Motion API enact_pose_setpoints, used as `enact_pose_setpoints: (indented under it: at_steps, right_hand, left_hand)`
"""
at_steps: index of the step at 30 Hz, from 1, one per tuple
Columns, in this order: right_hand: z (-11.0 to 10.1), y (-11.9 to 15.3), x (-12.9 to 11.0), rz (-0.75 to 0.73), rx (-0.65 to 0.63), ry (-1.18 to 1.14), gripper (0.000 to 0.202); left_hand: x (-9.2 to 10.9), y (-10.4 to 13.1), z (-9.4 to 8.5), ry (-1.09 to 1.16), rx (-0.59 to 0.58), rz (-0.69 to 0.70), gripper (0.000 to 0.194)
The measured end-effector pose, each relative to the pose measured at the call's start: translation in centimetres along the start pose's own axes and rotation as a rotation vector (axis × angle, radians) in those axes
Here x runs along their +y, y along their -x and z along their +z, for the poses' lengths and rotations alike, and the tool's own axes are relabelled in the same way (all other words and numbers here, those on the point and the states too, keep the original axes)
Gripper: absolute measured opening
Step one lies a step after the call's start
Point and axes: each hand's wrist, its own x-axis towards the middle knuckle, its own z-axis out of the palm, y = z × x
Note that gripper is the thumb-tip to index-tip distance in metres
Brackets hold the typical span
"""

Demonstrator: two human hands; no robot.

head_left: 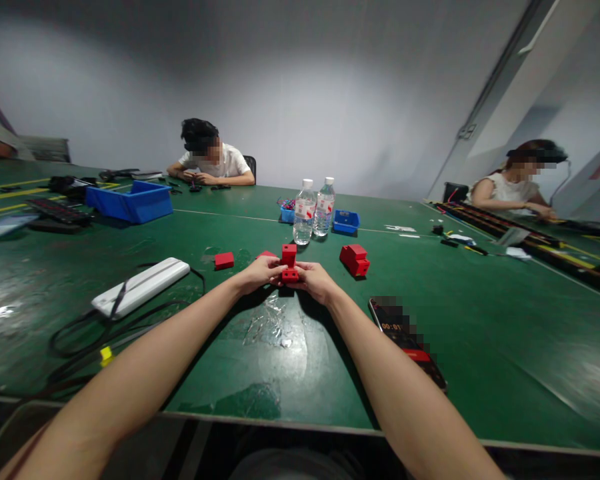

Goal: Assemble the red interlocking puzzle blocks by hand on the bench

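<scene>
Between my two hands is a red block-shaped piece (289,257) with an upright part and a lower front part that shows small dark holes. My left hand (261,275) grips it from the left with bent fingers. From the right, my right hand (316,280) has its fingers closed on the same piece. Another red piece (266,254) shows partly behind my left hand. A small red block (225,261) lies further left on the green table (330,373). To the right sits a larger stepped red block (355,260).
Two water bottles (304,217) stand beyond my hands, beside a small blue tray (346,222). A white power bank (141,287) with black cables lies left, a phone (407,343) right. A large blue bin (130,202) is at far left. Two people work across the table.
</scene>
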Motion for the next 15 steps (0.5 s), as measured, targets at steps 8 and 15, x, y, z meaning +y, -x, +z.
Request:
enact_pose_setpoints:
  at_steps: [8, 15]
  right_hand:
    - [0.10, 0.04, -0.08, 0.009, 0.004, -0.002, 0.022]
    - [0.06, 0.09, -0.07, 0.006, 0.006, -0.003, 0.020]
  left_hand:
    - [0.18, 0.18, 0.04, -0.012, -0.004, 0.011, 0.053]
    - [0.23, 0.19, 0.11, 0.000, -0.003, 0.009, 0.051]
